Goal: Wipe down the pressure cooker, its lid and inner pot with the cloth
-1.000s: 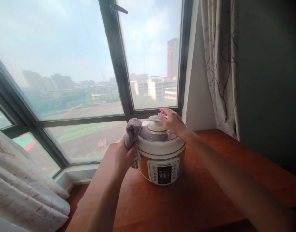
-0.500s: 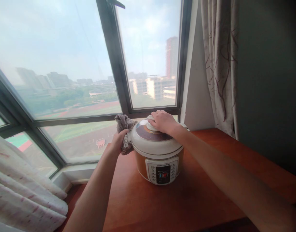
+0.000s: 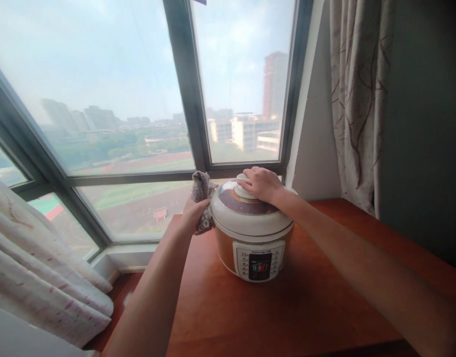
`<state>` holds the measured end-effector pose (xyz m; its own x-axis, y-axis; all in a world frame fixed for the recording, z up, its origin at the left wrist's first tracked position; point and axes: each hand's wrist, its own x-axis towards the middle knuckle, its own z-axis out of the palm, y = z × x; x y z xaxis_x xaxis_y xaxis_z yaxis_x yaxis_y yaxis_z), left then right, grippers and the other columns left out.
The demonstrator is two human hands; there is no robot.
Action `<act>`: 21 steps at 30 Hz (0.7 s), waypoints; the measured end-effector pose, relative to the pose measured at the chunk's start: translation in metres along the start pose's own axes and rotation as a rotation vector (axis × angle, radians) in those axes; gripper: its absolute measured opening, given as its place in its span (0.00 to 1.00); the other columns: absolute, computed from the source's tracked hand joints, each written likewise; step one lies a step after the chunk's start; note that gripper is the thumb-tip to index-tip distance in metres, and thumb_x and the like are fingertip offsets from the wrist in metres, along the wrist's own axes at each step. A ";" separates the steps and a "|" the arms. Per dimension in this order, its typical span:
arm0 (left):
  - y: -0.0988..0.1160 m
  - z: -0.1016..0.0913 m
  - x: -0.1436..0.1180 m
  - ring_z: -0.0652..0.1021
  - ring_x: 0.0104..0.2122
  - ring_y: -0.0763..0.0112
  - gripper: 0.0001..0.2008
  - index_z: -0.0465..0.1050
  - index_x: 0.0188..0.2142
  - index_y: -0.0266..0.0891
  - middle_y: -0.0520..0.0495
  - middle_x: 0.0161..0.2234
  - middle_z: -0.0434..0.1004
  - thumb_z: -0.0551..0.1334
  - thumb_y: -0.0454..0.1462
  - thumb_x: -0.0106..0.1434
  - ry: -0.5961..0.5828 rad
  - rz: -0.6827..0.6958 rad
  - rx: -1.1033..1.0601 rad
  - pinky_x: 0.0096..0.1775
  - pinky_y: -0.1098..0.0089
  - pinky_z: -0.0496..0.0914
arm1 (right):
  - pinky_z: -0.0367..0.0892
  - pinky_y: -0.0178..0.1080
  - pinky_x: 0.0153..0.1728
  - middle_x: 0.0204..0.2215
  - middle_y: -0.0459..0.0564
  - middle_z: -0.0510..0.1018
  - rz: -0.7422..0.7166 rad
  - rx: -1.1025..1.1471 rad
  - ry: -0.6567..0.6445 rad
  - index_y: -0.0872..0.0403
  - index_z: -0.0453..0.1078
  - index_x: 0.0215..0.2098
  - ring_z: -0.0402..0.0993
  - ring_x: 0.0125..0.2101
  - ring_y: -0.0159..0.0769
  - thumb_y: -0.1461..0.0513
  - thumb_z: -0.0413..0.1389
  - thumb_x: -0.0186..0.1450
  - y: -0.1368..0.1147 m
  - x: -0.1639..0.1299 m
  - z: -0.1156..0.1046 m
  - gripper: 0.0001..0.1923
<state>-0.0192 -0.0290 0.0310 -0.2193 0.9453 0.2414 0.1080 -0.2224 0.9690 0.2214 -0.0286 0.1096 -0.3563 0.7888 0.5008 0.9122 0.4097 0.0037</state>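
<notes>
A white and brown electric pressure cooker stands upright on the reddish-brown wooden table, its button panel facing me. Its domed lid is on. My right hand is closed over the pale knob at the top of the lid. At the cooker's left side, my left hand grips a crumpled grey-brown cloth that lies against the edge of the lid. The palm side of both hands is hidden.
Tall windows with dark frames rise right behind the table. A pale curtain hangs at lower left, and a patterned curtain at right beside a dark wall. The table stretches to the right of the cooker.
The whole scene has shifted to the right as my view turned slightly left. The left hand's cloth sits more upright beside the lid; the right hand stays on the knob.
</notes>
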 end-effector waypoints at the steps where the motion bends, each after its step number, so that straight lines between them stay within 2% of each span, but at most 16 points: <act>1: -0.001 0.000 0.001 0.81 0.45 0.50 0.29 0.74 0.51 0.36 0.40 0.45 0.82 0.68 0.36 0.47 -0.009 0.006 -0.006 0.47 0.57 0.76 | 0.67 0.41 0.42 0.42 0.57 0.79 -0.002 0.003 0.000 0.52 0.74 0.48 0.76 0.43 0.47 0.46 0.49 0.71 0.000 0.000 0.001 0.22; 4: -0.002 0.000 0.000 0.81 0.45 0.49 0.27 0.75 0.50 0.37 0.41 0.44 0.82 0.67 0.35 0.47 -0.006 0.016 -0.009 0.47 0.55 0.75 | 0.68 0.41 0.40 0.44 0.57 0.80 0.014 0.020 0.007 0.52 0.73 0.51 0.77 0.43 0.48 0.45 0.50 0.70 0.001 -0.001 0.002 0.23; 8: 0.002 0.001 -0.004 0.80 0.46 0.49 0.25 0.75 0.48 0.37 0.41 0.44 0.82 0.66 0.34 0.47 -0.015 0.050 -0.014 0.47 0.56 0.76 | 0.69 0.42 0.41 0.47 0.59 0.81 0.072 0.043 0.041 0.53 0.65 0.61 0.78 0.44 0.51 0.45 0.53 0.68 0.003 -0.001 0.002 0.31; 11: 0.003 0.001 -0.007 0.80 0.46 0.48 0.26 0.74 0.49 0.36 0.41 0.44 0.82 0.66 0.33 0.47 -0.042 0.074 -0.047 0.46 0.58 0.76 | 0.69 0.45 0.43 0.47 0.60 0.81 0.106 0.064 0.072 0.55 0.62 0.65 0.78 0.46 0.54 0.45 0.53 0.68 0.008 0.002 -0.003 0.34; 16: 0.000 -0.001 -0.005 0.80 0.46 0.50 0.29 0.72 0.52 0.37 0.41 0.44 0.82 0.66 0.33 0.47 -0.051 0.067 -0.103 0.45 0.58 0.76 | 0.69 0.46 0.44 0.49 0.62 0.80 0.126 0.075 0.135 0.56 0.61 0.66 0.77 0.48 0.55 0.44 0.53 0.67 0.027 0.011 -0.026 0.36; 21: 0.003 0.001 -0.007 0.81 0.45 0.51 0.28 0.74 0.50 0.36 0.40 0.45 0.82 0.67 0.34 0.47 -0.078 0.039 -0.127 0.47 0.58 0.76 | 0.68 0.45 0.42 0.48 0.60 0.81 0.163 0.032 0.231 0.54 0.64 0.65 0.77 0.46 0.54 0.44 0.55 0.66 0.062 0.010 -0.059 0.35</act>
<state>-0.0167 -0.0365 0.0324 -0.1405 0.9499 0.2791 -0.0092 -0.2832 0.9590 0.2866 -0.0222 0.1664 -0.1468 0.7214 0.6767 0.9456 0.3032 -0.1181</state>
